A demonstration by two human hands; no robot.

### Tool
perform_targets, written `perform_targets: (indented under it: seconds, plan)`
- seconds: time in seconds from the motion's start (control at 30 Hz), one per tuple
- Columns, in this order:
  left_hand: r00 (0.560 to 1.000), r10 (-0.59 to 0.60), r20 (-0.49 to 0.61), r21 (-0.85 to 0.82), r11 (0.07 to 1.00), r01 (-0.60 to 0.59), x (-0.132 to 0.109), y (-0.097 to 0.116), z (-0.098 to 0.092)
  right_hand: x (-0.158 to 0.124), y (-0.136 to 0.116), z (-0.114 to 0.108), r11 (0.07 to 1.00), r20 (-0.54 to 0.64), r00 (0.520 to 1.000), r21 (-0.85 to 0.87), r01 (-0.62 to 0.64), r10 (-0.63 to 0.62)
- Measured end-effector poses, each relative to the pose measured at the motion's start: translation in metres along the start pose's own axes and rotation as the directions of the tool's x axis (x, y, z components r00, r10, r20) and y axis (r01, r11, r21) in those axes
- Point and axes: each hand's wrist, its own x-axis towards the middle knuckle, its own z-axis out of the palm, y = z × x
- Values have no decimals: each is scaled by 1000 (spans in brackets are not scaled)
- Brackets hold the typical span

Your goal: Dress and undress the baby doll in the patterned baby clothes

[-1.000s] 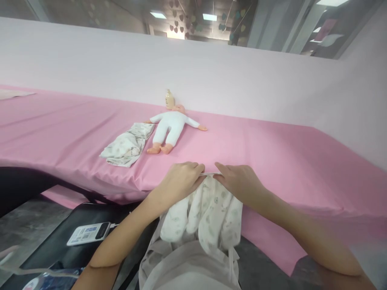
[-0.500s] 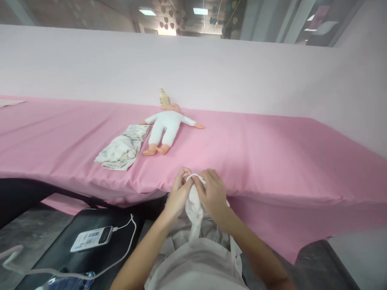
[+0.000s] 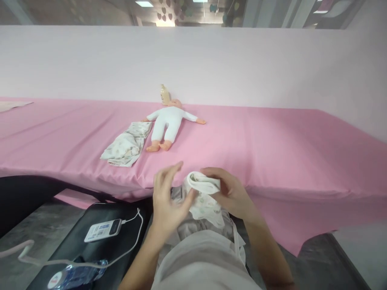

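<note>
The pink sheet (image 3: 281,149) spreads across the middle of your frame, and the black chair (image 3: 72,237) fills part of the lower left. The doll (image 3: 167,123) lies face up above centre, with the folded clothes (image 3: 127,145) just beside it, to its left in the frame.

Your patterned cloth (image 3: 205,193) is below centre, over your lap, its upper part rolled and its lower part hanging loose. Your right hand (image 3: 234,195) is clamped on one end of the roll, thumb below and fingers above. Your left hand (image 3: 167,201) has its fingers spread apart, the thumb at the roll's other side; whether it touches, you can't tell. With only one end gripped, the roll could spring loose if your right pinch slackens.

The cable (image 3: 140,225), near your left forearm at lower left, could snag and drag the white device (image 3: 102,230) off the seat.
</note>
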Motion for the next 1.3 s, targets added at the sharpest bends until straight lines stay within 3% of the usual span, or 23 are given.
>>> perform_targets:
  seconds: [0.07,0.13,0.17,0.23,0.27,0.37,0.47,0.57,0.67,0.77,0.83,0.9,0.97,1.13,1.3]
  plan:
    - [983,56,172,18,998,-60,19,-7,-2,5,0,5,998,-37,999,63,7,-4]
    - [940,18,342,-55,999,1,34,-18,-2,7,6,11,991,-159,987,127,46,-25]
    - [939,-6,345,-105,994,44,39,-23,-2,7,11,15,986,-237,971,148,78,-41]
    - [976,-51,211,-222,970,99,43,-33,-3,3,26,22,980,-334,941,161,115,-56]
    - [990,-66,123,-276,956,98,43,-36,-5,-1,35,27,983,-329,943,150,103,-49]
    - [995,-71,-74,-334,942,42,41,-38,-9,-15,63,43,999,-186,982,4,-38,38]
    - [990,-29,-138,-266,964,-9,40,-33,-14,-25,84,57,982,-125,990,-171,-83,62]
    - [989,-20,-149,-219,976,-13,41,-32,-21,-25,92,52,984,-88,991,-135,-113,102]
    - [983,-33,-180,-259,966,-15,45,-38,-31,-18,84,21,977,-125,981,-136,-162,146]
    - [983,-52,-176,-304,953,-5,49,-45,-39,-6,62,-18,919,-203,979,-390,-63,-19]
    - [986,-71,-148,-319,947,20,50,-48,-41,3,43,-39,811,-88,990,-583,40,-112]
    - [988,-88,-131,-328,944,40,50,-49,-42,14,24,-55,723,81,992,-679,126,-96]
    - [987,-103,-122,-325,944,58,48,-49,-42,22,6,-66,678,170,982,-713,178,-79]
    - [989,-149,7,-209,967,147,44,-42,-44,28,-24,-77,573,130,972,-789,222,-198]
    - [981,-168,100,-130,975,181,44,-36,-46,30,-31,-84,562,243,970,-799,215,-26]
